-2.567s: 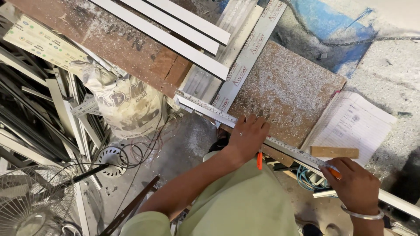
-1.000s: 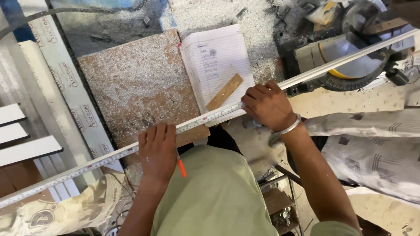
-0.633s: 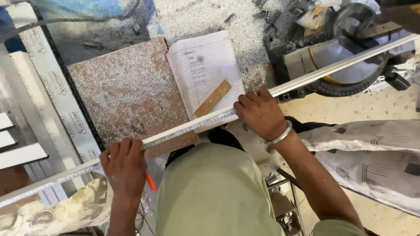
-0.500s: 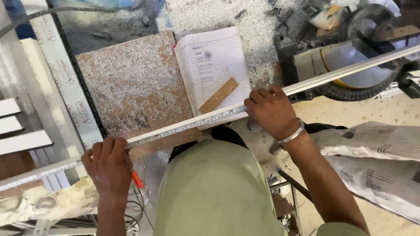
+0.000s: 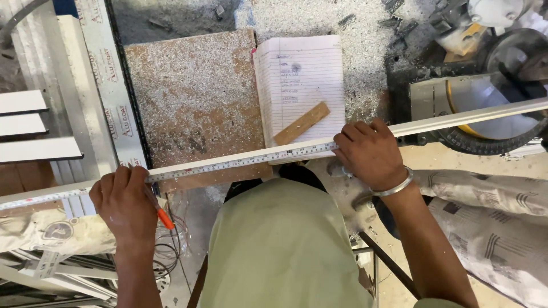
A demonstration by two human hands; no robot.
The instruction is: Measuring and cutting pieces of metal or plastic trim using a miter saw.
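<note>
A long white metal strip (image 5: 456, 120) runs across the view from lower left to the saw at the right, with a measuring tape (image 5: 240, 163) stretched along it. My left hand (image 5: 127, 201) grips the strip and tape at the left and also holds an orange pencil (image 5: 165, 218). My right hand (image 5: 371, 153), a metal bangle on its wrist, is closed over the strip near the middle, where the tape ends.
A circular saw (image 5: 485, 97) sits at the upper right. A lined notebook (image 5: 297, 74) with a small wooden piece (image 5: 301, 124) lies beside a chip-covered board (image 5: 194, 102). White profiles (image 5: 91, 85) lie at the left, printed sacks (image 5: 502, 222) at the right.
The view swung from the left of the bench toward the saw. My left hand slid left along the strip, stretching the tape, while my right hand stayed gripping near the notebook.
</note>
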